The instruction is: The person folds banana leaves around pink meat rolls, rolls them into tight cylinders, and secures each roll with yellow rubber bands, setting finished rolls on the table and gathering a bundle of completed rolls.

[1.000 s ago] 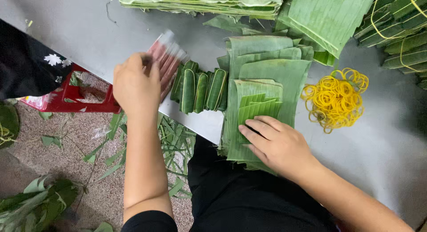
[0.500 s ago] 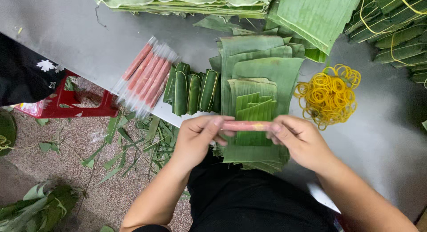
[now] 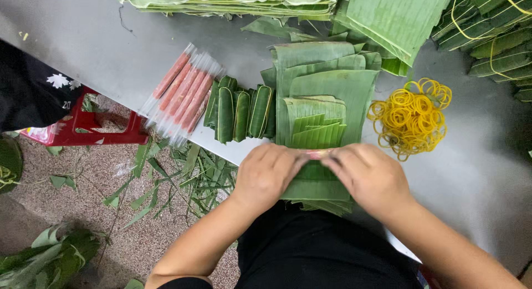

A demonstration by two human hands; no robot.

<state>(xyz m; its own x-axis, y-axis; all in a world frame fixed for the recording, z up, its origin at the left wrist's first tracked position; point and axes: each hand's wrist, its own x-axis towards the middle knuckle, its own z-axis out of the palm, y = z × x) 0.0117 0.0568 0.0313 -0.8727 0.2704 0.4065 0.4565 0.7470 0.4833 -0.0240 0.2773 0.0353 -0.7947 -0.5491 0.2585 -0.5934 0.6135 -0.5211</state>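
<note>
Pinching a pink sausage stick point(image 3: 317, 154) between my left hand point(image 3: 269, 175) and right hand point(image 3: 368, 175), I hold it over the cut banana leaves point(image 3: 327, 100) on the grey table point(image 3: 83, 39). Beyond: wrapped sausages point(image 3: 183, 92), yellow rubber bands point(image 3: 413, 117). Leaf scraps litter the speckled floor point(image 3: 83, 200).

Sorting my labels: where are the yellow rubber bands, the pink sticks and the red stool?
yellow rubber bands point(image 3: 410, 116), head view, pile's middle
pink sticks point(image 3: 183, 89), head view, middle stick
red stool point(image 3: 83, 131), head view, rim
</note>
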